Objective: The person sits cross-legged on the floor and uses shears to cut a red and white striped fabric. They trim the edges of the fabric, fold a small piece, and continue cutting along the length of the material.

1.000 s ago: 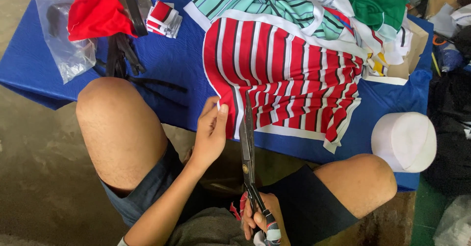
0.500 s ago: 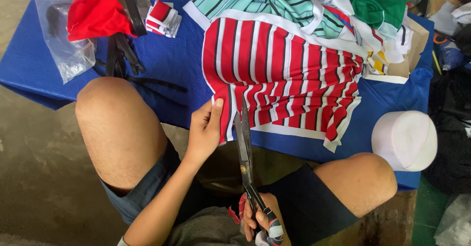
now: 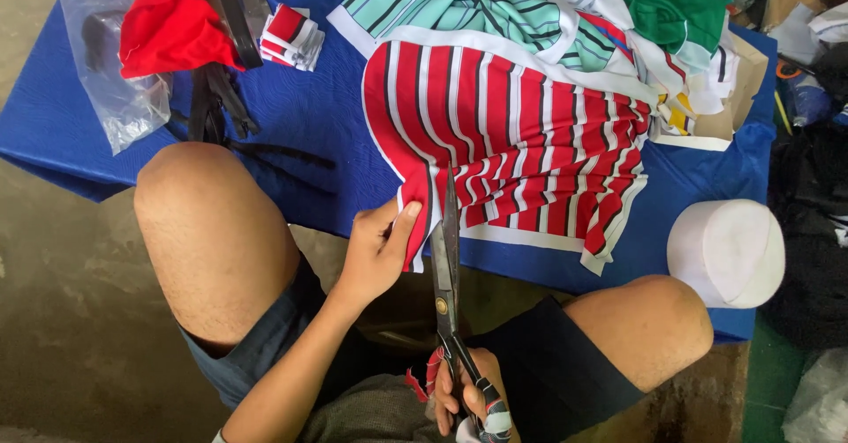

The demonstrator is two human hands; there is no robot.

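Observation:
A red fabric piece with white and black stripes lies on a blue cloth-covered table. My left hand pinches the fabric's lower left edge, thumb on top. My right hand grips the wrapped handles of long dark scissors. The blades point away from me, and their tip lies on the fabric just right of my left thumb.
A teal striped fabric and green and white scraps lie behind the red piece. Red cloth, a clear plastic bag and black straps sit at the left. A white round form stands at right. My bare knees flank the table's edge.
My left hand has slid further up the fabric edge and gripped it. The scissors have pushed forward along the red stripe, blades closer together.

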